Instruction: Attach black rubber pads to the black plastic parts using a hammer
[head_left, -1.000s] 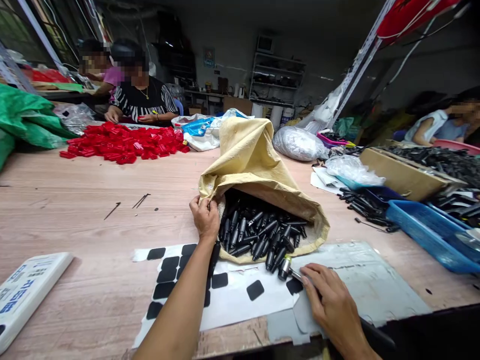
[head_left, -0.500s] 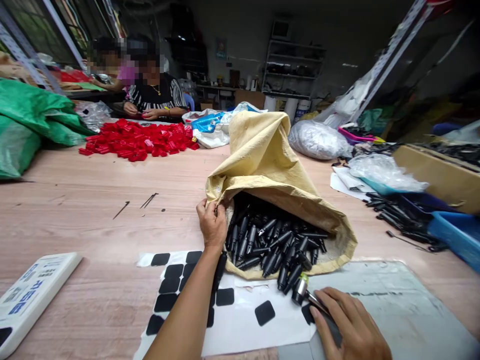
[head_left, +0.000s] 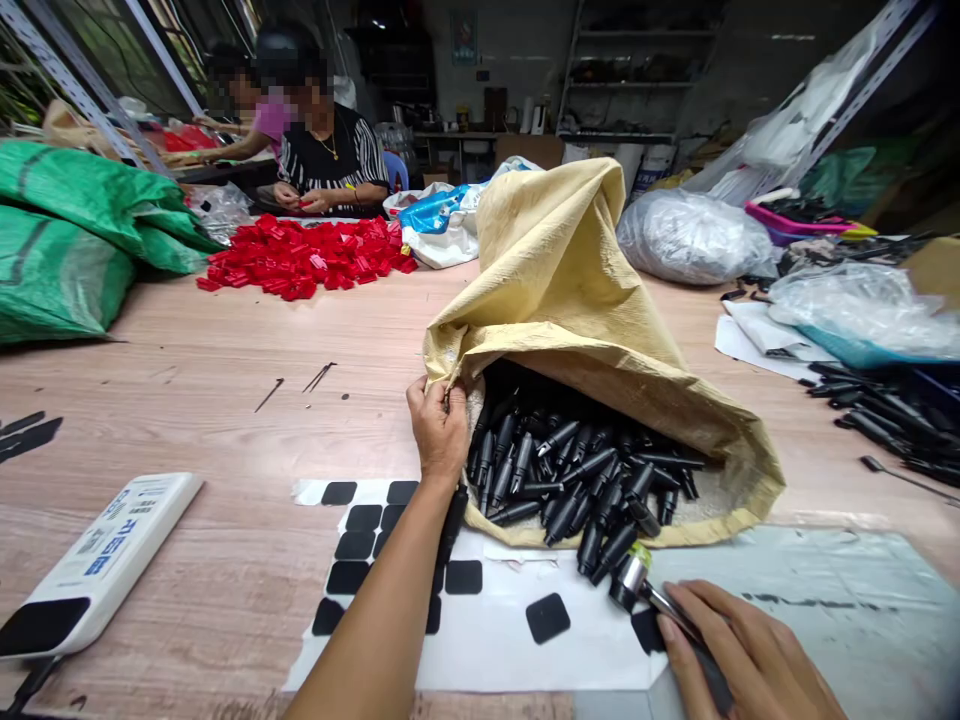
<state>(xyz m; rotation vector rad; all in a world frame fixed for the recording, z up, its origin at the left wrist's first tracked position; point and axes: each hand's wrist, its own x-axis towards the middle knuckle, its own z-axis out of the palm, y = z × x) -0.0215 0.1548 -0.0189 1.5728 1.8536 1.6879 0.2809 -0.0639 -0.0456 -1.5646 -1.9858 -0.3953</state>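
Note:
My left hand is closed on the left edge of the mouth of a yellow woven sack. The sack lies on its side, and its opening faces me, full of black cylindrical plastic parts. A few of these parts spill over the front rim. In my right hand, at the lower right, is a small mallet with a metal head, one black face and one yellow face. Its head rests near the spilled parts, and my fingers wrap round the dark handle.
Black rounded-square pads lie on a white sheet under my left forearm. A white power strip-like device is at the left. Red parts are heaped before a seated person. Green sacks stand far left; black parts lie right.
The view has turned, so most things appear shifted to the right or upward. Both hands keep their grip, with little visible movement relative to the sack.

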